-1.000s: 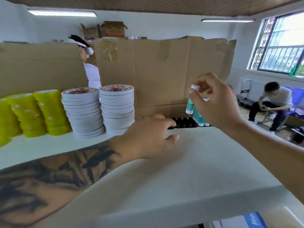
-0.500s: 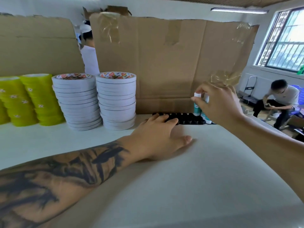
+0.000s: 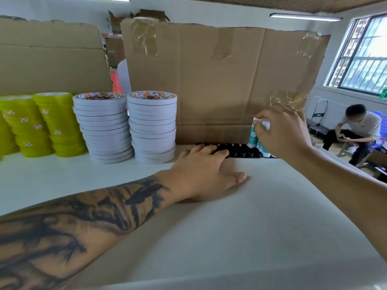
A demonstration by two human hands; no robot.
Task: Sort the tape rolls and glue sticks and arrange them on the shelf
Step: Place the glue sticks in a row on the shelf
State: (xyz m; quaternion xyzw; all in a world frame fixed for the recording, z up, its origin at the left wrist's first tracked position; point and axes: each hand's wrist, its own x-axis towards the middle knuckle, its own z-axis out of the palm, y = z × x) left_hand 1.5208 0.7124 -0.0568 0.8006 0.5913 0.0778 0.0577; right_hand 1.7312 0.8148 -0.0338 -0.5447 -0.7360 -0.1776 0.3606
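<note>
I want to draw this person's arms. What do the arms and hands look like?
Both arms are bare, with no sleeves or gloves showing. The left forearm is covered in a big dark tattoo of brushy black strokes that stops near the wrist. The left hand has no tattoo. The right hand wears a thin ring.

- Right hand [image 3: 282,132]: lowering a white-capped glue stick [image 3: 253,135] from mid-air down into the black tray [image 3: 240,150], beside the sticks standing there.
- Left hand [image 3: 206,170]: uncurling from a loose fist, now lying flat on the shelf [image 3: 251,216], fingertips [image 3: 222,152] reaching the tray's left end.
- Viewpoint: drawing nearer, tilting downward.
</note>
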